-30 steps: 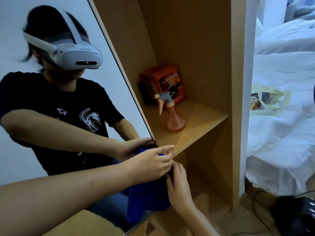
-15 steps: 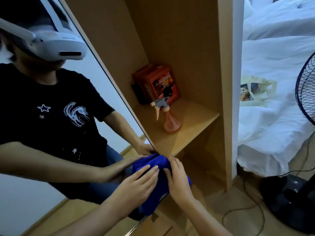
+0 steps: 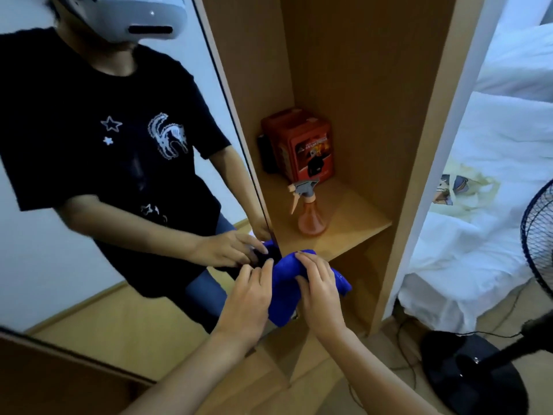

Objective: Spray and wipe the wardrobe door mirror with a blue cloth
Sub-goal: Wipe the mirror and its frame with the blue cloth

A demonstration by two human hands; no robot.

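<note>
Your two hands meet on the blue cloth [image 3: 285, 283] at the lower right edge of the mirror [image 3: 74, 250] on the wardrobe door; the cloth is bunched around that edge, with one end hanging down to the right. Your left hand [image 3: 250, 298] lies on the cloth with straight fingers, so its grip is not closed; the fingertips reach the glass. Your right hand [image 3: 318, 290] has its fingers bent over the top of the cloth and the thumb at the side, so its grip holds the cloth.

The spray bottle [image 3: 308, 209] stands upright on the shelf [image 3: 353, 223] inside the wardrobe [image 3: 374, 85], apart from your hands; it is orange with a grey head and a pale trigger; I see no label on it. Behind it, in the back corner of the shelf, stands a red box [image 3: 302, 143]; its front has a dark picture and a line of yellow writing, but this is too small and blurred to read.

The wardrobe is of light brown wood. The mirror shows you in a black T-shirt with white stars and a white animal print, and wearing a white headset. The floor [image 3: 314, 381] is light wood. To the right is a bed [image 3: 493, 250] with white bedding and a cartoon print on it; a black fan [image 3: 475, 372] stands on the floor beside the bed, with its cable lying on the floor.
</note>
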